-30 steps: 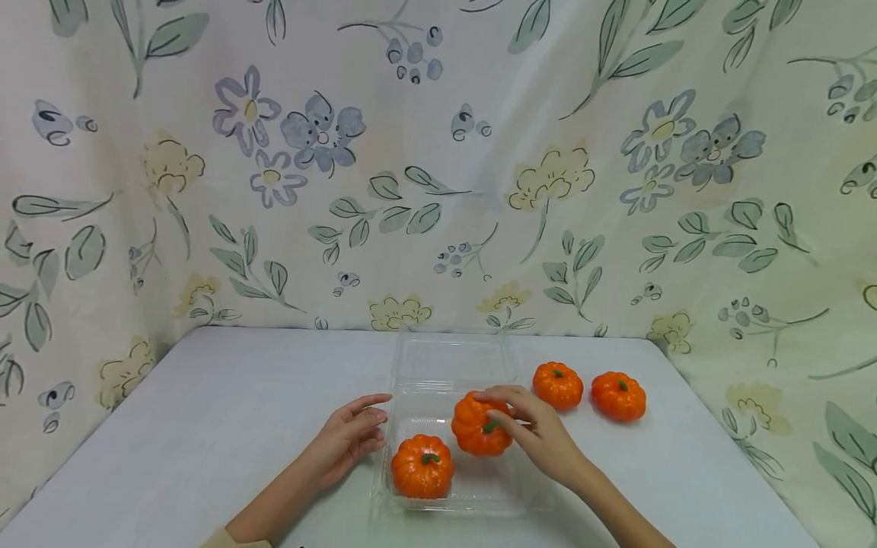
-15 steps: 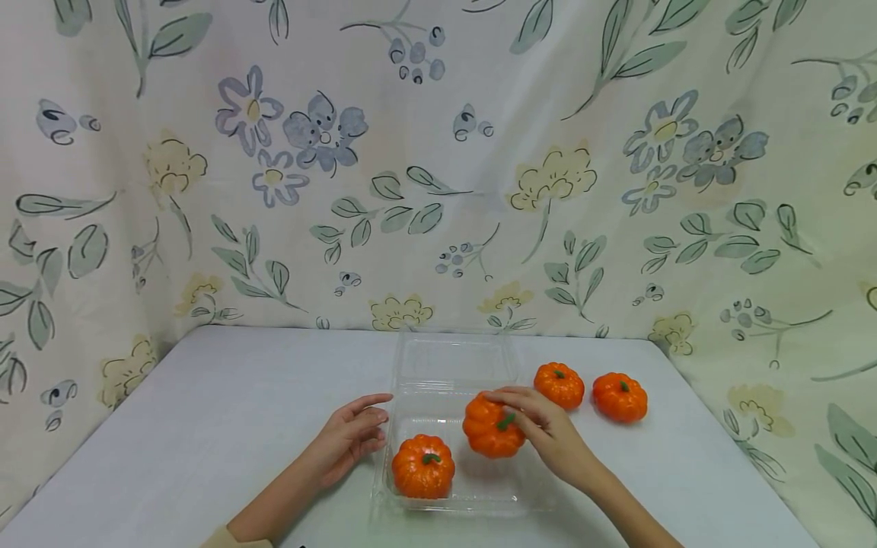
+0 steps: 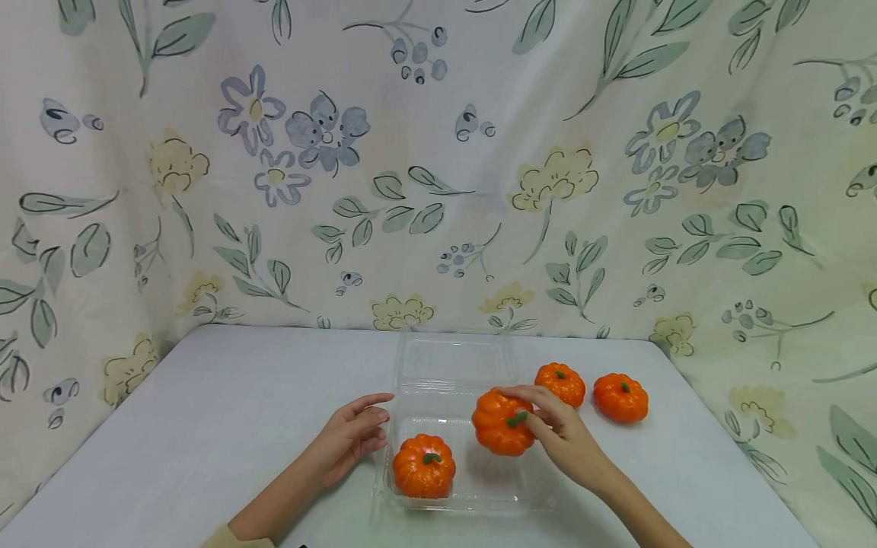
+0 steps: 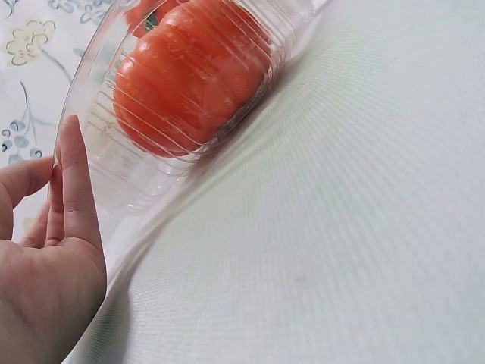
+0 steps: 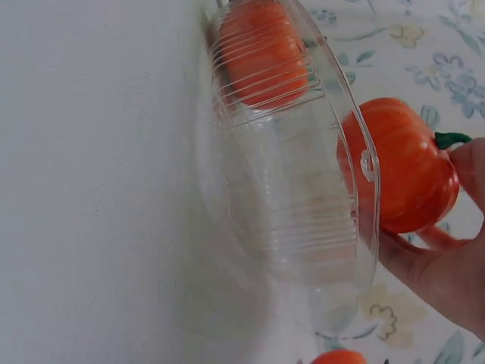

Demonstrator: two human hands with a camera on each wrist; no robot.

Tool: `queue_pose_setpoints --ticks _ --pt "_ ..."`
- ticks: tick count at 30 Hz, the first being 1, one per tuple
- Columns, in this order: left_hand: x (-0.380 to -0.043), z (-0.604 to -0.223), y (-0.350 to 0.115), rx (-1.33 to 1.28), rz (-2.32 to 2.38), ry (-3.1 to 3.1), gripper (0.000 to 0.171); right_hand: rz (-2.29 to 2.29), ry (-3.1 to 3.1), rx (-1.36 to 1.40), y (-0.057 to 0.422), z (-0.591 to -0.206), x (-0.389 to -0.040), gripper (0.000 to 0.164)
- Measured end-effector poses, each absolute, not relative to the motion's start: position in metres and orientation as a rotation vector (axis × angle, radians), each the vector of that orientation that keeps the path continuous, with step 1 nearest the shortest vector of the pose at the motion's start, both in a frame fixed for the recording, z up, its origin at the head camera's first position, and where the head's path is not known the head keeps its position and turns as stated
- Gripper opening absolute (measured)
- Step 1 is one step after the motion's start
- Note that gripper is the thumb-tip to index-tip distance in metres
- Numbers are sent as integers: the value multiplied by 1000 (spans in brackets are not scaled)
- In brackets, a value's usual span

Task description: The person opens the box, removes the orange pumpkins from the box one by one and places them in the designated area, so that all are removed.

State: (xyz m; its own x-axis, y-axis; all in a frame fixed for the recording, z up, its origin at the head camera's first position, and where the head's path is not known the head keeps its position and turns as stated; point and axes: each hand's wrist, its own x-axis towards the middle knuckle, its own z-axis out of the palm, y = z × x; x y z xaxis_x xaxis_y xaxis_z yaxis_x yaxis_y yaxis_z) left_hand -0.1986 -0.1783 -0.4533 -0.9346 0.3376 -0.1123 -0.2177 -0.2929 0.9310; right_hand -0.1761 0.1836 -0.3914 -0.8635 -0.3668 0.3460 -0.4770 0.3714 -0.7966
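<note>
The right hand holds an orange toy pumpkin with a green stem, its thumb beside the stem. In the head view this pumpkin is over the right part of an open clear plastic clamshell box; the right wrist view shows it above the box rim. Another pumpkin sits in the box's near left corner, seen through the ribbed wall in the left wrist view. At the box's left side, the left hand rests with fairly straight fingers against the wall and rim.
Two more orange pumpkins stand on the white table, to the right behind the box: one pumpkin close to the right hand, one pumpkin farther right. The transparent lid lies back behind the box. A floral curtain hangs beyond the table.
The right hand has moved the held pumpkin a little to the right over the box, and its stem has turned more toward the thumb. The left hand stays beside the box.
</note>
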Motion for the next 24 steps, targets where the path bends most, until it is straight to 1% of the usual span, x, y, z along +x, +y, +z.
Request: queue_pose_setpoints --ticks 7,16,24 --pt "-199 -453 -178 139 2269 1631 41 1489 -2512 762 189 -389 -171 47" --pt "-198 -454 -178 149 2269 1638 43 1552 -2559 679 196 -391 -169 49" --pt "-199 -454 -179 150 2268 1643 44 1491 -2580 576 201 -391 -163 56"
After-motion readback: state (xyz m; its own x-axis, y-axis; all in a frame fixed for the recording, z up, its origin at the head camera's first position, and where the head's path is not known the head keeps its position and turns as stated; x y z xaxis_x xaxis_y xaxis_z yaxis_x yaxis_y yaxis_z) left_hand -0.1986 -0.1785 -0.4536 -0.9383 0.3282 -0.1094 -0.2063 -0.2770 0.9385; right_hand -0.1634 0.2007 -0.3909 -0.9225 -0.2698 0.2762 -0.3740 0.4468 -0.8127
